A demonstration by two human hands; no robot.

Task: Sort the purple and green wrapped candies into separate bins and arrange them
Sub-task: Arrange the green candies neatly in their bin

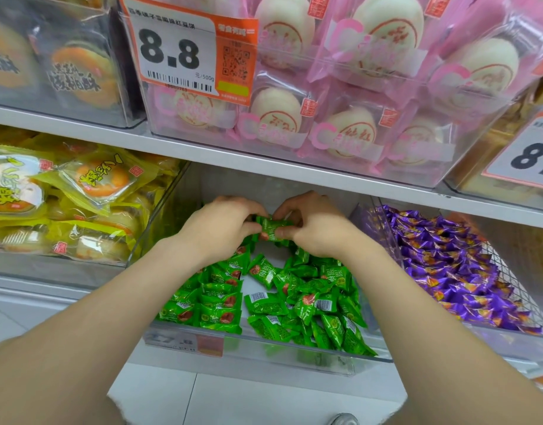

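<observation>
A clear plastic bin (pixel 264 348) on the lower shelf holds several green wrapped candies (pixel 264 302), some stacked in neat rows at its left, the rest loose at the right. My left hand (pixel 224 228) and my right hand (pixel 313 225) reach deep into this bin and together pinch one green candy (pixel 271 230) above the pile. Purple wrapped candies (pixel 448 265) fill the neighbouring bin on the right, apart from both hands.
A bin of yellow-wrapped pastries (pixel 64 204) stands to the left. The shelf board (pixel 264 162) hangs low right above my hands, carrying pink-wrapped buns (pixel 340 87) and an 8.8 price tag (pixel 178 53). A wire basket edge (pixel 515 289) borders the purple candies. White floor tiles lie below.
</observation>
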